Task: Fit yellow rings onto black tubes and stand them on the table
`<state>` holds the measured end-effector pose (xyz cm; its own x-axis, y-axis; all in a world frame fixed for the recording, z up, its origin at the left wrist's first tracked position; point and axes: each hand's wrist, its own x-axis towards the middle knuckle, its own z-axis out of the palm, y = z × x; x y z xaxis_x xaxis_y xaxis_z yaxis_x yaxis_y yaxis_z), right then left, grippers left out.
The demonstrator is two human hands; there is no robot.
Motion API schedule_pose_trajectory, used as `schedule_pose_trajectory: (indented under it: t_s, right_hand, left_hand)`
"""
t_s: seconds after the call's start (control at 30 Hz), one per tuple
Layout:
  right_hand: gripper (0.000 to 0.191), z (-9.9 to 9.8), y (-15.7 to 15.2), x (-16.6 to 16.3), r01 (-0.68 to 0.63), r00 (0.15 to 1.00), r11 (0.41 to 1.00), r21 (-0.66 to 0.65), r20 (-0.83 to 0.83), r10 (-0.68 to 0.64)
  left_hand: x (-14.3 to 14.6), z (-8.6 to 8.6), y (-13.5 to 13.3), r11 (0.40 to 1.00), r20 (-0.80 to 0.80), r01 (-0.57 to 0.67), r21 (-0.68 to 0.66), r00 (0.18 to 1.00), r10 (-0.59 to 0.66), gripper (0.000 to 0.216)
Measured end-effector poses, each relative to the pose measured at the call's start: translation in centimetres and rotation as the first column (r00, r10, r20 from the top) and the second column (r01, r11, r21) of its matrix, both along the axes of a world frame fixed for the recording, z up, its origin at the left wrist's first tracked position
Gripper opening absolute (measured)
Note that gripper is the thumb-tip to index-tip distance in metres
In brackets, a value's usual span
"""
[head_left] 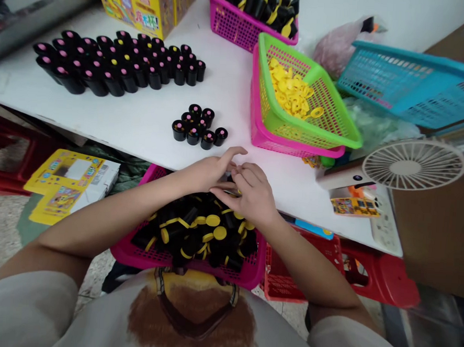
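My left hand (210, 171) and my right hand (250, 193) meet at the white table's front edge, fingers pinched together around a small black piece with a yellow bit that is mostly hidden. Under them, on my lap, a pink basket (132, 254) holds several black tubes with yellow caps (207, 232). Just beyond my hands a small cluster of black pink-topped tubes (198, 127) stands upright on the table (141, 121). A green basket (336, 133) with loose yellow caps (294, 93) sits inside another pink basket to the right.
Rows of black pink-topped tubes (116, 64) stand at the back left. A pink basket (233, 24) of black and yellow pieces, yellow boxes (136, 2), a blue basket (410, 82) and a white fan (413, 163) are around. Red stools (367, 276) stand below.
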<state>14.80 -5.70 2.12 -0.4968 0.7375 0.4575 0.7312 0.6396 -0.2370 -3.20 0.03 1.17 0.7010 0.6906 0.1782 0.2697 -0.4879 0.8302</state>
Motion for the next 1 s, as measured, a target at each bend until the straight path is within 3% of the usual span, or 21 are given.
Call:
schedule_pose_trajectory:
  t_s: [0.13,0.23,0.33,0.4,0.47,0.57,0.6,0.67,0.8,0.87,1.0]
  right_hand:
    - [0.039,0.0,-1.0,1.8,-0.028,0.996,0.997,-0.067,-0.088,0.022]
    - [0.035,-0.1,-1.3,3.1,-0.087,0.973,0.971,-0.223,-0.229,0.035]
    - [0.027,-0.2,-0.4,3.2,-0.064,0.834,0.9,-0.432,-0.519,-0.189]
    - [0.04,-0.2,0.7,3.1,-0.105,0.659,0.801,-0.59,-0.644,-0.388]
    - [0.05,0.1,1.8,3.4,-0.244,0.563,0.653,-0.717,-0.653,-0.507]
    - [0.05,1.0,2.4,4.4,-0.436,0.627,0.42,-0.796,-0.603,-0.493]
    - [0.051,1.3,2.4,4.8,-0.459,0.659,0.38,-0.803,-0.595,-0.46]
    - [0.06,1.6,2.1,5.1,-0.466,0.688,0.389,-0.795,-0.602,-0.406]
    - [0.045,1.2,1.7,4.1,-0.4,0.604,0.522,-0.753,-0.645,-0.468]
    - [0.043,1.0,1.7,3.3,-0.363,0.562,0.482,-0.797,-0.6,-0.57]
    - [0.04,1.4,2.1,2.1,-0.384,0.479,0.297,-0.874,-0.463,-0.746]
  left_hand:
    - [0.0,-0.2,0.1,0.999,-0.002,0.013,0.044,1.0,-0.013,0.071]
    - [0.1,-0.3,0.0,0.997,-0.021,0.006,0.076,1.0,-0.005,0.069]
    - [0.1,-0.2,-0.2,0.997,-0.032,-0.008,0.08,0.999,0.01,0.07]
    - [0.2,0.0,-0.3,0.998,-0.044,-0.017,0.067,0.999,0.02,0.07]
    - [0.1,0.1,-0.3,0.998,-0.062,-0.022,0.053,0.998,0.025,0.071]
    - [0.0,0.2,-0.3,0.999,-0.052,-0.018,0.039,0.998,0.02,0.073]
    - [0.0,0.2,-0.3,0.999,-0.041,-0.016,0.037,0.999,0.018,0.073]
    - [0.0,0.2,-0.2,0.999,-0.028,-0.009,0.037,1.0,0.011,0.075]
    - [0.0,0.1,-0.2,0.999,-0.026,-0.006,0.034,1.0,0.007,0.075]
    - [0.1,0.0,-0.3,0.999,-0.025,-0.012,0.039,1.0,0.013,0.073]
    - [0.1,-0.1,-0.4,0.998,-0.04,-0.023,0.059,0.999,0.025,0.074]
